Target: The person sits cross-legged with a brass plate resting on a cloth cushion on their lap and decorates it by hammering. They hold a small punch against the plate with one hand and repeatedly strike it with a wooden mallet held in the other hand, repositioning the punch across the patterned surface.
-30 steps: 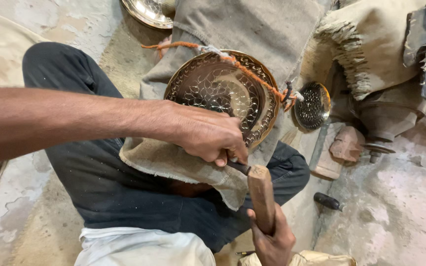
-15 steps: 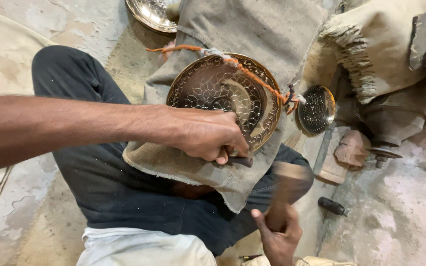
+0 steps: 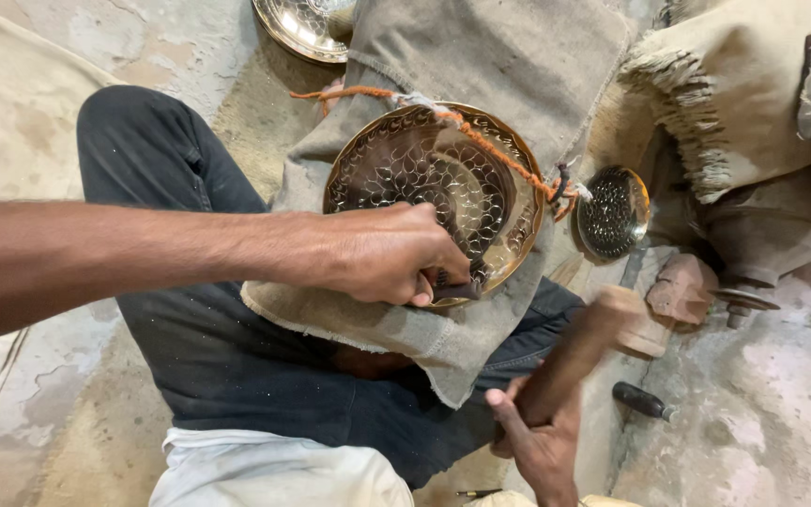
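Left hand (image 3: pixel 382 255) clenched, gripping a chisel (image 3: pixel 452 290) against the brass plate (image 3: pixel 424 169); right hand (image 3: pixel 542 441) grasping a wooden mallet (image 3: pixel 579 347).

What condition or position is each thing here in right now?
Left hand: gripping a small chisel against the plate.
Right hand: holding the wooden mallet, blurred.
Brass plate: patterned, resting on burlap cloth, orange cord across it.
Small perforated dish: lying beside the plate.

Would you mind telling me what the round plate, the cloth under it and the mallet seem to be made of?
Plate: probably brass, judging by its golden, shiny surface with a punched scale pattern.
Cloth: coarse grey-brown woven fabric, likely jute or canvas; its edges are frayed.
Mallet: looks like plain wood, brown and matt, though motion blurs it.
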